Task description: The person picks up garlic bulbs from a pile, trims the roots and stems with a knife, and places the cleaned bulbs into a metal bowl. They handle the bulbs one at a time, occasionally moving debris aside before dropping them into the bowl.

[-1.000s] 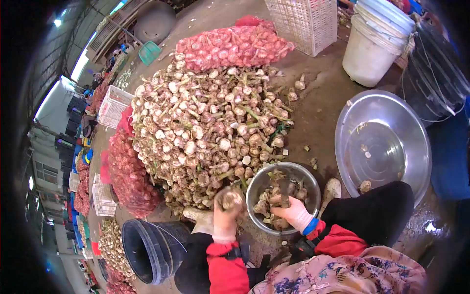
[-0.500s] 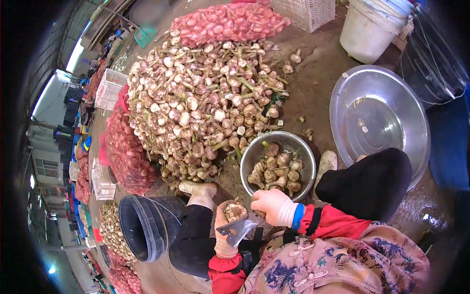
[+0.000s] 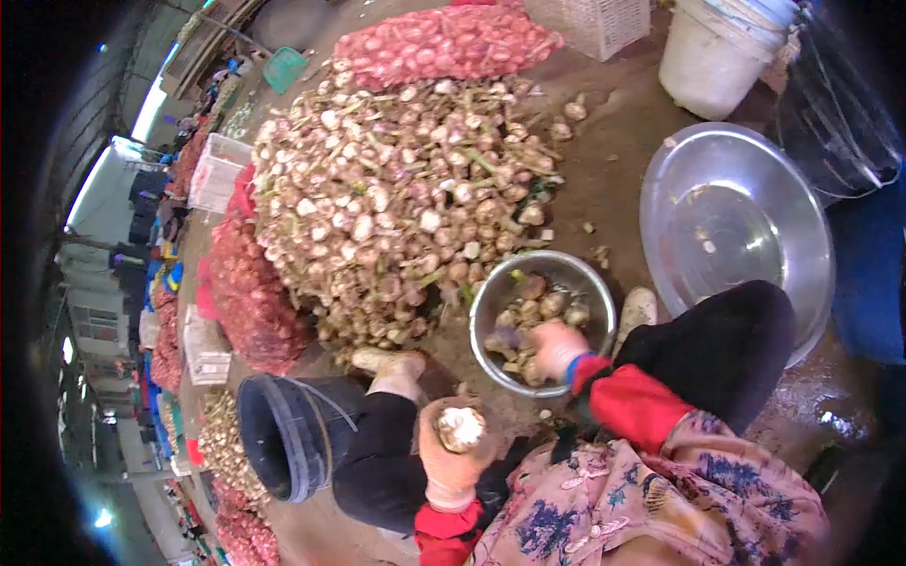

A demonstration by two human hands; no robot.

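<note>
My left hand [image 3: 451,462], in a pale orange glove, is closed around a garlic bulb [image 3: 461,427] whose white cut face points up. Over the steel bowl [image 3: 478,354] is my right hand [image 3: 557,349], gloved alike and blurred by motion. Its fingers are partly hidden. A greyish, flat, smeared shape beside them looks like the blade of the knife [image 3: 508,339]. Several brownish garlic bulbs [image 3: 550,305] lie in the bowl under and beyond that hand.
A large heap of garlic [image 3: 377,217] lies ahead, with red net sacks [image 3: 444,45] behind and at left. A dark bucket [image 3: 283,439] lies tilted at left. A wide steel basin [image 3: 661,236] and a white bucket [image 3: 708,66] stand at right.
My right hand has moved from beside the left hand up and over the bowl. The knife blade is gone from in front of my left hand, which still holds the garlic bulb.
</note>
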